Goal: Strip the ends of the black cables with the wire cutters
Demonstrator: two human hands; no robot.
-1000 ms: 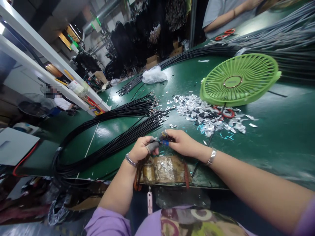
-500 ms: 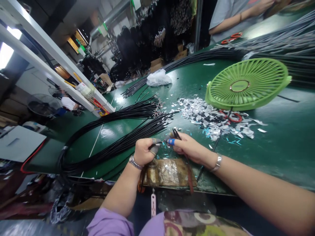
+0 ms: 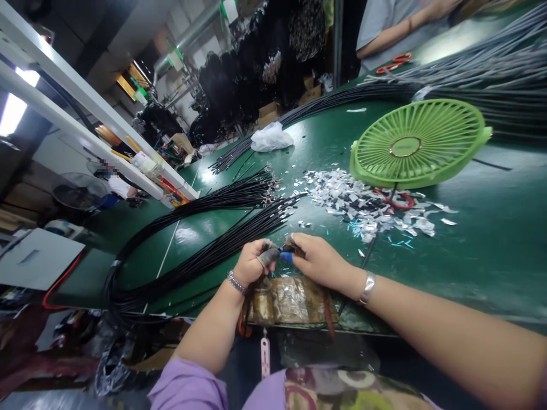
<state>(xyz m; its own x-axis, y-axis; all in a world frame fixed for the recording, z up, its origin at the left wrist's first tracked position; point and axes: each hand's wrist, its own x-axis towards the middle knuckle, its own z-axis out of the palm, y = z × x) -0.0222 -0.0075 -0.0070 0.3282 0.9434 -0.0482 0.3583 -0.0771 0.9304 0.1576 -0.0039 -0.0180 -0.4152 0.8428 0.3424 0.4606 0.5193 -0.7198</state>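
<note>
My left hand (image 3: 255, 263), its fingers wrapped in grey tape, is closed round the end of a black cable (image 3: 278, 249). My right hand (image 3: 316, 256), with blue tape on a finger, is pinched against that cable end, fingertips meeting those of my left hand. Something dark sits in its grip, mostly hidden by the fingers. Below both hands a tape-covered brown board (image 3: 297, 302) lies at the table edge. Beyond them rests a bundle of black cables (image 3: 239, 236) with stripped ends, bent back in a loop on the green table (image 3: 478, 245).
A pile of silvery foil scraps (image 3: 342, 196) and blue bits lies ahead right, beside a green fan (image 3: 421, 145) and red-handled scissors (image 3: 401, 199). A white plastic bag (image 3: 272, 136) sits farther back. A co-worker's arm (image 3: 393, 40) is at the far right. White posts (image 3: 102, 114) stand left.
My right hand has moved left and rolled over, closing against my left fingertips. The black loops that stuck up from it are now hidden. The view has shifted slightly.
</note>
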